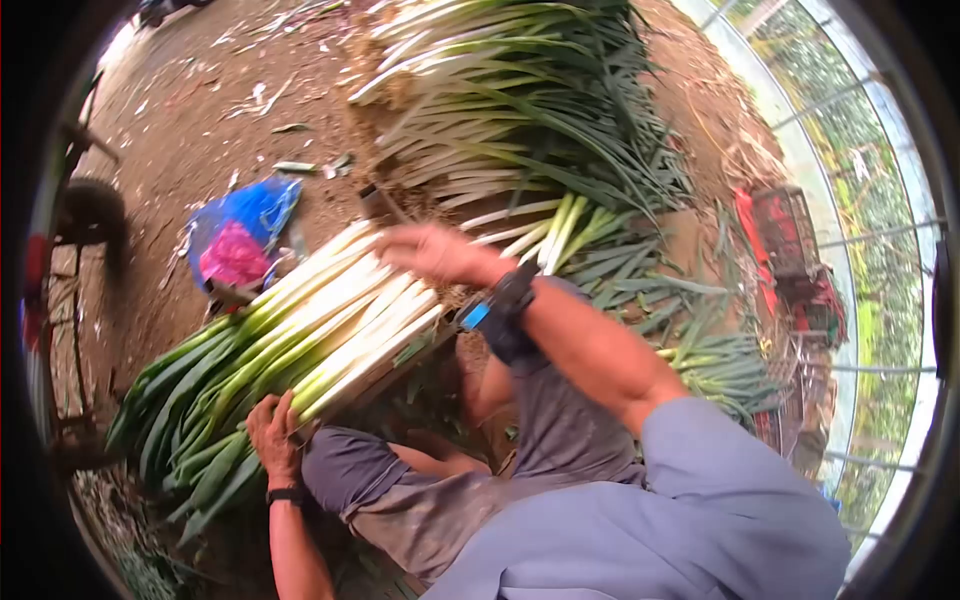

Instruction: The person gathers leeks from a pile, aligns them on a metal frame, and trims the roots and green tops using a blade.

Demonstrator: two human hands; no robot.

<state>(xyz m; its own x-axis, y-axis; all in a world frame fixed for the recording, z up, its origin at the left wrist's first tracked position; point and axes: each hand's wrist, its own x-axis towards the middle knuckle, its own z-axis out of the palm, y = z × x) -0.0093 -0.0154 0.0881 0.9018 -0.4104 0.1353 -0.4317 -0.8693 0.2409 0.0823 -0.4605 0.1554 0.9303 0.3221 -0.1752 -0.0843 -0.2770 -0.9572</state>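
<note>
A row of long green onions lies side by side in front of me, white ends to the upper right and dark green leaves to the lower left. My left hand is closed on the near edge of this row, fingers curled over the green onions where white turns to green. Over the white root ends is my right hand, its fingers smeared by motion. A wooden support shows under the near side of the row.
A large heap of green onions covers the ground ahead, with more onions to the right. Blue and pink plastic bags lie beyond the row. A dark crate stands near the clear wall, and a wheel at left.
</note>
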